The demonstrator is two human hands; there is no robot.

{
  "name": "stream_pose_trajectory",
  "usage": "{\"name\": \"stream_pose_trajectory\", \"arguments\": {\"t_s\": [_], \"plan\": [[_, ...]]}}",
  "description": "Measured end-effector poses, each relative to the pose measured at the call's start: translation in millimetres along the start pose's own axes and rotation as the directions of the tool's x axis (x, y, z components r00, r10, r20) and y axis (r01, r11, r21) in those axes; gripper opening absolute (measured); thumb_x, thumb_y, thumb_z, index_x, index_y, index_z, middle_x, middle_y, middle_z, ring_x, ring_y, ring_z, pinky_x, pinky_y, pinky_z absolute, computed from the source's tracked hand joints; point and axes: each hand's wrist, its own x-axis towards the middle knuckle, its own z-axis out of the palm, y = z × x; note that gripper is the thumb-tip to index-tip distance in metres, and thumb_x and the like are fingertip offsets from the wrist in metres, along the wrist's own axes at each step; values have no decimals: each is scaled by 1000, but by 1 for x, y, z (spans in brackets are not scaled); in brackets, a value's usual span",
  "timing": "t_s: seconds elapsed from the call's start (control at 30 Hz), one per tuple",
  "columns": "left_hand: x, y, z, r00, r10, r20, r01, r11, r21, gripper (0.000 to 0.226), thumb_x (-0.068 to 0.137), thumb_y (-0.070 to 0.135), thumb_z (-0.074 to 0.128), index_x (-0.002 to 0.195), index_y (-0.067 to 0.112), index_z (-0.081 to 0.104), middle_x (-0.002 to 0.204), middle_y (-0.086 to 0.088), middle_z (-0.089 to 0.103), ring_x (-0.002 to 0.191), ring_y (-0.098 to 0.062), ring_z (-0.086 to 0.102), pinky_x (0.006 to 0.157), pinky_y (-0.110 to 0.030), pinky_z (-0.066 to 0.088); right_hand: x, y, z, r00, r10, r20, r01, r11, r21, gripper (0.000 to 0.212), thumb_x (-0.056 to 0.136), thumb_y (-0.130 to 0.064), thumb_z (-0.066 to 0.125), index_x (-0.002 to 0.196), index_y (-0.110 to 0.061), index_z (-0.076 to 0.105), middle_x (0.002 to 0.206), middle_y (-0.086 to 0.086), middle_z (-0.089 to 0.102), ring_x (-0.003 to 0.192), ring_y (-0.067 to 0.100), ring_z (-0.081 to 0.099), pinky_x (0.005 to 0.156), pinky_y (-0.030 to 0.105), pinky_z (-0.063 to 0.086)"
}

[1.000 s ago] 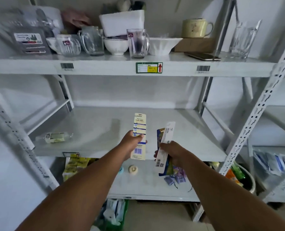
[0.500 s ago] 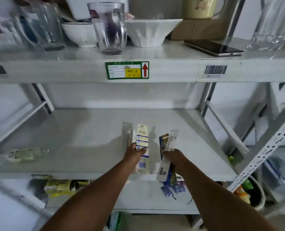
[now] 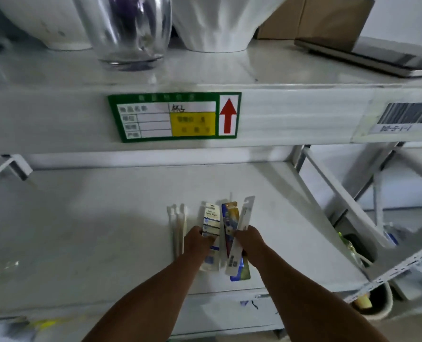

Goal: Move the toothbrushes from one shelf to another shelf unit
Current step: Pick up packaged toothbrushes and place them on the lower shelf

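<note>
My left hand [image 3: 198, 240] grips a white toothbrush pack with blue stripes [image 3: 211, 219], held upright over the middle shelf [image 3: 94, 218]. Just right of it, my right hand [image 3: 250, 239] grips two packs together: a blue and yellow toothbrush pack [image 3: 229, 218] and a white-backed one [image 3: 245, 215] with a barcode low down. The held packs stand side by side, almost touching. A clear pack with pale toothbrushes [image 3: 178, 225] lies flat on the shelf, immediately left of my left hand.
The upper shelf's front edge carries a green label with a red arrow [image 3: 174, 117] and a barcode sticker [image 3: 406, 116]. On top stand a glass cup [image 3: 128, 30], white bowls [image 3: 217, 23] and a phone [image 3: 367, 55]. A diagonal brace [image 3: 333, 201] crosses at right.
The camera has moved much closer to the shelves. Both hands have reached forward over the middle shelf and come together, packs now side by side. A clear pack now shows beside my left hand.
</note>
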Motion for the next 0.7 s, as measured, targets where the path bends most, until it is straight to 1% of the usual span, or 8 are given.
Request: {"name": "stream_pose_trajectory", "arguments": {"t_s": [0.07,0.2,0.27,0.4,0.47,0.53,0.63,0.7], "plan": [[6,-1,4,999,13,-45,-11,999,45,28,83,26,69,106,10,64,101,-6,72,80,-20,67,51,-20,48,11,-2,5,999,-31,-44,28,997,-74,22,83,-9,51,102,-5,63,101,20,70,90,37,70,82,50,58],[10,2,10,995,39,-91,-27,991,130,17,88,18,60,101,7,57,99,-10,69,87,-28,68,68,-34,56,14,-15,16,987,-113,-111,77,955,-287,17,89,-18,54,101,-10,63,98,8,68,90,28,68,78,33,56],[14,-1,12,992,59,-108,-40,985,171,16,90,18,57,101,6,57,100,-13,67,88,-27,67,66,-33,54,17,-18,22,982,-143,-125,90,929,-360,22,89,-21,52,104,-8,64,101,9,67,90,27,65,74,29,52],[17,-2,10,989,78,-126,-54,980,189,12,91,15,55,102,10,58,103,-10,68,77,-17,57,51,-19,37,27,-11,27,970,-210,-124,97,801,-590,31,86,-33,52,111,-17,59,114,9,55,109,29,51,82,29,39],[18,-3,9,987,88,-131,-61,979,197,13,92,19,55,103,14,59,102,-7,69,75,-16,58,50,-18,37,30,-9,24,969,-222,-113,121,816,-565,32,81,-32,58,111,-20,58,112,7,58,107,29,55,85,32,47],[19,-4,8,988,92,-127,-62,974,219,17,92,22,56,106,13,60,102,-5,70,79,-18,62,56,-22,43,27,-9,18,966,-235,-106,152,851,-503,29,80,-28,61,107,-18,59,105,4,64,94,25,62,77,34,56],[22,-7,7,987,98,-124,-69,973,219,17,92,23,58,106,12,59,102,-6,70,82,-20,67,66,-29,54,27,-13,8,972,-223,-80,169,891,-422,19,88,-18,61,106,-16,58,106,5,67,82,19,63,56,21,49],[22,-9,7,987,104,-121,-78,977,201,15,94,24,56,105,14,57,100,-4,70,77,-15,65,63,-26,54,30,-15,2,973,-223,-62,180,898,-400,29,89,-21,65,115,-15,57,115,6,67,90,21,66,63,24,52]]}}
